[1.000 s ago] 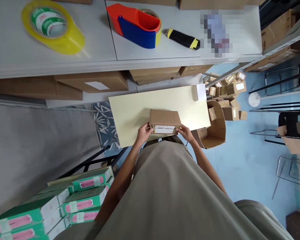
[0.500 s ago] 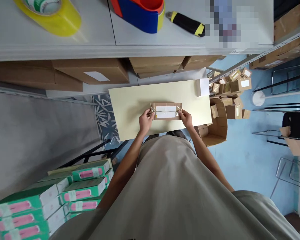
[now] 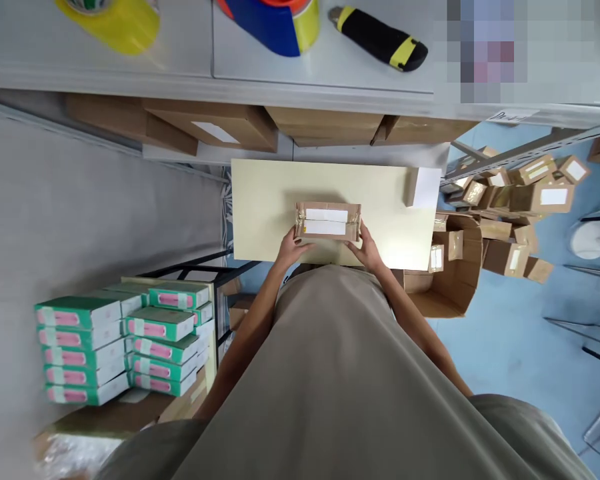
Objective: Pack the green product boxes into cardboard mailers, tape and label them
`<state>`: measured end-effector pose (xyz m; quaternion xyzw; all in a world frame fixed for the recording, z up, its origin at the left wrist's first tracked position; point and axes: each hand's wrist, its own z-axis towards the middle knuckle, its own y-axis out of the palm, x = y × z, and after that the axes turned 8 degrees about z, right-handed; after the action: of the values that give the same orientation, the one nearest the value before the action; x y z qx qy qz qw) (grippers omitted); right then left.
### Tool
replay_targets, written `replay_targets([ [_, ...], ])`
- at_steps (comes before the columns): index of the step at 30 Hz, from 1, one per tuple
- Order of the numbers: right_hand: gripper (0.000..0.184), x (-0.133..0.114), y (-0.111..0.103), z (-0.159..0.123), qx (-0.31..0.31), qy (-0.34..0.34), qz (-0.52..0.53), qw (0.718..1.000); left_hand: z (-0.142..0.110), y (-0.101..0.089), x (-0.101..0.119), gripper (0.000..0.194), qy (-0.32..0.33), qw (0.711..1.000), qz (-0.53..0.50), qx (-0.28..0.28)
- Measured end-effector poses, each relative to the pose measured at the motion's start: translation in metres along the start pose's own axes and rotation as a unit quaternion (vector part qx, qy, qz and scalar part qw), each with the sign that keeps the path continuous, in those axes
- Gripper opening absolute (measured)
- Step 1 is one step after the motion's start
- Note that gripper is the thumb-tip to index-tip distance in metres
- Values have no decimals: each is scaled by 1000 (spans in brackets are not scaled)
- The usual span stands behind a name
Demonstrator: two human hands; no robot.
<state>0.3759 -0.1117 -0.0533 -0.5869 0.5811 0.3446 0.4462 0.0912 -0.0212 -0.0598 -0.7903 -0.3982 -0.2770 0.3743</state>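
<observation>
A small brown cardboard box [image 3: 351, 213] with a white label on its top and clear tape at both ends is held over the pale yellow board [image 3: 260, 200]. My left hand [image 3: 292, 249] grips its left end, the fingers against the side and the thumb along the near edge. At the right end, my right hand [image 3: 366, 251] holds it in a like way. The fingertips behind the box are partly hidden. To the right on the board stands a small white box [image 3: 425, 188].
Above are a yellow tape roll [image 3: 135, 30], a tape dispenser [image 3: 275, 27] and a utility knife [image 3: 380, 40] on a grey shelf [image 3: 190, 60]. An open carton [image 3: 473, 267] with small parcels stands right. Green-and-white boxes [image 3: 165, 327] are stacked at lower left.
Both hands have moved from the taped ends of the box down to its near corners. The labelled face now tilts more toward me. My view has shifted.
</observation>
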Motion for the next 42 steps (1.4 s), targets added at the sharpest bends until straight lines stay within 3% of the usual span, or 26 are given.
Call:
replay_targets([
  [3, 98, -9, -34, 9, 45, 5, 18, 999, -9, 18, 12, 55, 27, 999, 19, 26],
  [7, 89, -14, -73, 31, 89, 76, -8, 993, 0, 47, 41, 47, 62, 996, 26, 66],
  [13, 97, -3, -88, 56, -1, 141, -90, 986, 33, 72, 58, 36, -21, 987, 123, 102],
  [15, 91, -1, -103, 57, -6, 100, -96, 990, 36, 76, 61, 30, -13, 978, 133, 159],
  [18, 79, 4, -150, 61, 70, -8, -125, 990, 29, 86, 78, 41, 60, 959, 148, 234],
  [21, 79, 16, -206, 79, 97, -58, -186, 976, 19, 106, 112, 43, 139, 957, 162, 195],
  [25, 76, 33, -248, 106, 11, -69, -249, 966, 13, 142, 158, 41, 196, 960, 172, 100],
  [28, 52, 37, -253, 111, -27, -71, -283, 956, 11, 162, 176, 39, 212, 959, 179, 53],
  [32, 25, 28, -250, 104, -51, -72, -303, 949, 5, 177, 182, 36, 226, 957, 182, 14],
  [35, 32, 15, -247, 98, -38, -53, -314, 947, 2, 184, 185, 34, 234, 954, 188, -10],
  [38, 38, 0, -245, 94, 13, -17, -330, 944, 2, 192, 194, 34, 232, 949, 211, -32],
  [42, 27, -10, -246, 95, 77, 8, -256, 964, 15, 207, 209, 36, 242, 939, 236, -61],
])
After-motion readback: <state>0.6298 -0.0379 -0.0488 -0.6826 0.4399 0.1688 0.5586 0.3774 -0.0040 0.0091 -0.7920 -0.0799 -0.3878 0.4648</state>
